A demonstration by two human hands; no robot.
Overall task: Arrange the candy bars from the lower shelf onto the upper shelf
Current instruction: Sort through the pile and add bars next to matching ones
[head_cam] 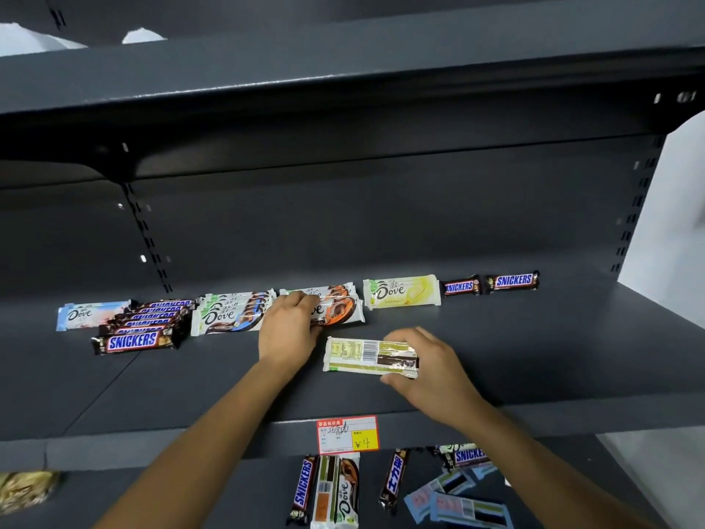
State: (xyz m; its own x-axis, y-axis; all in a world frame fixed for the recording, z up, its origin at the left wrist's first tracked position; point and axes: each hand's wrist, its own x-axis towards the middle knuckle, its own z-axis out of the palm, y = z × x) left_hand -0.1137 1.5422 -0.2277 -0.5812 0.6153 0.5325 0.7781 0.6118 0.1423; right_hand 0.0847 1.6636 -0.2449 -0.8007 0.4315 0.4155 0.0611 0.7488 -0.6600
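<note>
On the dark upper shelf (534,357) candy bars lie in a row: a pale blue Dove bar (89,314), a stack of Snickers (133,341), blue-brown Dove bars (229,315), orange Dove bars (339,309), a yellow Dove bar (400,292) and two Snickers (513,281) at the right. My left hand (290,326) rests on the orange Dove bars, fingers over their left end. My right hand (423,366) grips a yellow Dove bar (362,357), back side up, just above the shelf. The lower shelf (229,490) holds several loose bars (335,490).
A red and yellow price tag (347,435) hangs on the upper shelf's front edge. Another shelf (343,89) overhangs close above. Blue-wrapped bars (465,505) lie at the lower right, and a pale packet (26,490) sits at the lower left.
</note>
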